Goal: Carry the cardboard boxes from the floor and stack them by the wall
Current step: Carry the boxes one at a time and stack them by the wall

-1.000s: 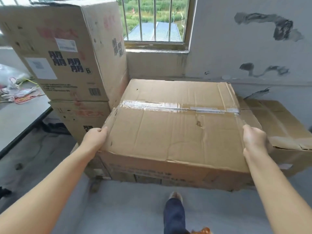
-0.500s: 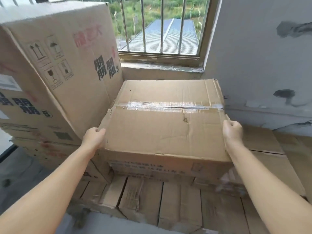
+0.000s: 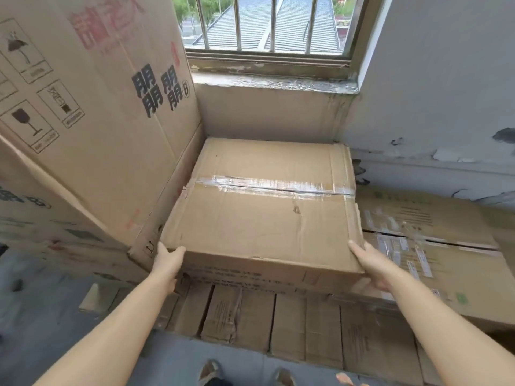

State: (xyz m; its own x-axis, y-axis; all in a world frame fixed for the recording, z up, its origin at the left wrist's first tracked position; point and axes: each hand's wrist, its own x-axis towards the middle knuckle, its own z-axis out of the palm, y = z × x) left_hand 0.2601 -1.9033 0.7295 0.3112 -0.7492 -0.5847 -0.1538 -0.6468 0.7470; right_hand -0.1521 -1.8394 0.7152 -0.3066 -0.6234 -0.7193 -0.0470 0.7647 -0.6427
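A flat taped cardboard box [image 3: 267,218] lies below the window, its far edge against the wall. It rests on flattened cardboard [image 3: 278,319] and on the lower boxes to the right. My left hand [image 3: 167,260] grips its near left corner, thumb on top. My right hand [image 3: 370,266] holds the near right corner, thumb along the top edge and fingers under the side. A tall printed box [image 3: 106,112] stands right beside it on the left.
A low wide box [image 3: 434,238] with labels lies to the right along the wall. The barred window [image 3: 267,26] and its concrete sill sit above. Grey floor shows at the left and near my feet [image 3: 211,371].
I stepped closer and the box moved forward and down until it reached the wall under the window. Both hands slid from its sides to its near corners.
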